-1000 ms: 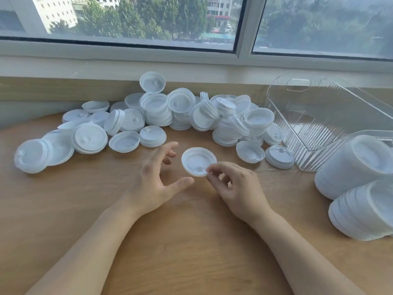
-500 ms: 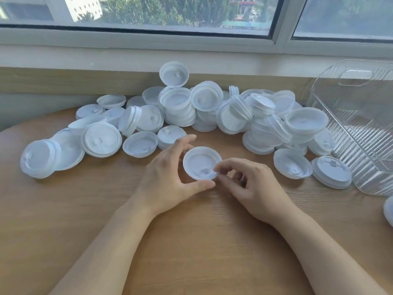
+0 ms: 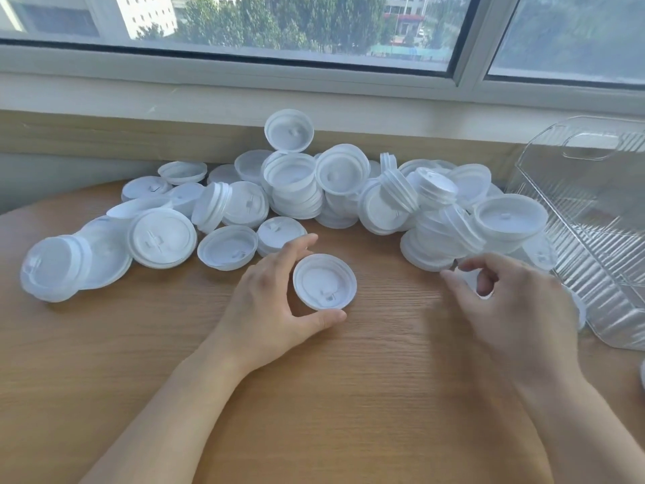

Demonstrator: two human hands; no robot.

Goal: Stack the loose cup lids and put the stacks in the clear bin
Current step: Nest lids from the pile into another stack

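1. Left hand [image 3: 268, 302]: my thumb and forefinger curl round the rim of one lid [image 3: 324, 281], hollow side up, low over the table [image 3: 314, 396]. I keep this grip light and on the rim only, since thin plastic of this kind probably buckles under a squeeze.
2. Right hand [image 3: 516, 309]: blurred, just beside the near edge of the pile. Its fingers are curled, and something white shows between them, but I cannot tell whether it pinches a lid or holds nothing.
3. Pile of lids [image 3: 349, 190]: loose singles and short nested runs, heaped beyond both hands against the wall under the window [image 3: 279, 26]. Some face up, some down, some stand on edge.
4. Clear bin [image 3: 590, 239]: to the right of my right hand, close to it. No lids can be made out inside from here.
5. Method, as I judge it: I take each new lid by the rim, turn it hollow side up to match the held one, centre it, then press until it seats.
6. Caution: a lid set in tilted may jam; I draw from the near edge of the pile so the heap does not slide.
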